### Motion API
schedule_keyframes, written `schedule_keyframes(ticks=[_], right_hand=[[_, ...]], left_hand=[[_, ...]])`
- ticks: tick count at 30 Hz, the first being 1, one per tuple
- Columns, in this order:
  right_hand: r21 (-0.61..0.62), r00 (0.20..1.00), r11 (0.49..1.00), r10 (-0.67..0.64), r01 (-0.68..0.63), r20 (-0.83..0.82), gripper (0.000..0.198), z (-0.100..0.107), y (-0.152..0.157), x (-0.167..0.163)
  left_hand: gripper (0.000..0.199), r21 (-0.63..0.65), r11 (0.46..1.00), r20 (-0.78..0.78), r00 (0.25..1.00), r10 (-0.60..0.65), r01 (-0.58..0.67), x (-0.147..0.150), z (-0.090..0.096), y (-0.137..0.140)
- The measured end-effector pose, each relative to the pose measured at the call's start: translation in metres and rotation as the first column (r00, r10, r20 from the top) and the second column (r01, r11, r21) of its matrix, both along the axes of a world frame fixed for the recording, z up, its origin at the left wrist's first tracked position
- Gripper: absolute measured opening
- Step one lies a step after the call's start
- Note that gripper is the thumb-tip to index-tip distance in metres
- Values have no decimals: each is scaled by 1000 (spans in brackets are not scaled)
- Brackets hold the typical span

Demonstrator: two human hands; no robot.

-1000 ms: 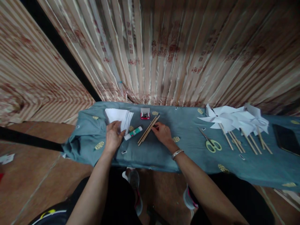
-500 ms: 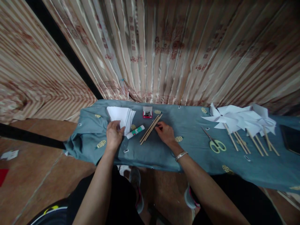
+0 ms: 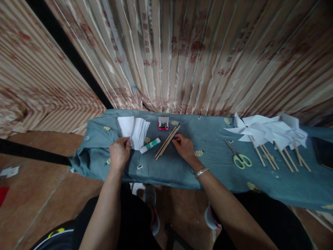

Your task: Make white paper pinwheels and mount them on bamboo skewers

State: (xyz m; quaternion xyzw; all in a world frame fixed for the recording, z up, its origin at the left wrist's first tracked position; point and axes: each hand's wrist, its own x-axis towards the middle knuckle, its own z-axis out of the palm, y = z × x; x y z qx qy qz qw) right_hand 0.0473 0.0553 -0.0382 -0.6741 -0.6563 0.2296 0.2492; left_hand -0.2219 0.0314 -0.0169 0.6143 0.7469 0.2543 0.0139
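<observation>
My left hand [image 3: 119, 152] is closed in a pinch at the lower left corner of a white paper sheet [image 3: 126, 125]. That sheet lies partly apart from a fanned stack of white paper [image 3: 140, 133] to its right. My right hand [image 3: 183, 146] rests on the cloth with loosely bent fingers, thumb and forefinger slightly apart, and nothing visible in it. Just left of its fingertips lie several thin wooden sticks [image 3: 166, 145]. A glue stick [image 3: 150, 146] lies between the paper and the sticks. Behind the sticks stands a small open red-and-white box [image 3: 163, 124] of small dark pieces.
Green-handled scissors [image 3: 238, 158] lie right of my right hand. Several white paper pinwheels [image 3: 265, 128] on wooden sticks overlap farther right, beside a dark flat object [image 3: 322, 152]. A blue-green cloth [image 3: 208, 173] covers the narrow table. A pleated curtain [image 3: 182, 62] hangs behind it.
My left hand has moved left and toward me, from the paper stack's front to its lower left corner. The top sheet has shifted left, off the fanned stack. My right hand has barely moved.
</observation>
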Motion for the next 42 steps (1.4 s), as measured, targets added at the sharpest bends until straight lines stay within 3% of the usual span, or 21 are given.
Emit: schedule_keyframes(ticks=[5, 19, 21, 23, 25, 28, 31, 34, 36, 40, 42], right_hand=[[-7, 1000, 1000, -2, 1, -4, 22, 1, 0, 0], [-12, 999, 1000, 6, -7, -39, 22, 0, 1, 2], [-14, 998, 1000, 9, -10, -56, 22, -1, 2, 2], [-16, 996, 1000, 21, -22, -84, 21, -2, 3, 3], [-18, 991, 999, 49, -52, -125, 22, -1, 5, 6], [-13, 978, 995, 96, -100, -185, 29, 5, 5, 21], [17, 975, 995, 103, -101, -196, 35, 16, -7, 56], [46, 986, 996, 86, -80, -140, 37, 23, -33, 104], [129, 995, 989, 80, -71, -64, 52, 20, -55, 135], [219, 993, 975, -68, 46, 94, 93, 6, -93, 174], [247, 973, 967, -116, 65, 198, 101, 4, -107, 181]], left_hand=[[37, -50, 995, -43, 996, 84, -86, -2, 5, 1], [28, 4, 991, 114, 984, 135, -137, 4, 18, 1], [28, 44, 993, 143, 985, 101, -108, 9, 24, -2], [28, 138, 990, 154, 988, -13, -9, 20, 33, -9], [28, 250, 959, 116, 980, -164, 131, 37, 43, -19], [27, 287, 893, 49, 925, -377, 348, 68, 50, -35], [26, 288, 778, -23, 816, -578, 559, 100, 44, -47], [24, 320, 624, -96, 680, -727, 713, 127, 28, -54], [23, 336, 535, -132, 601, -788, 775, 140, 15, -57], [22, 234, 479, -152, 518, -841, 846, 157, -11, -60], [22, 174, 472, -157, 497, -853, 864, 161, -21, -61]])
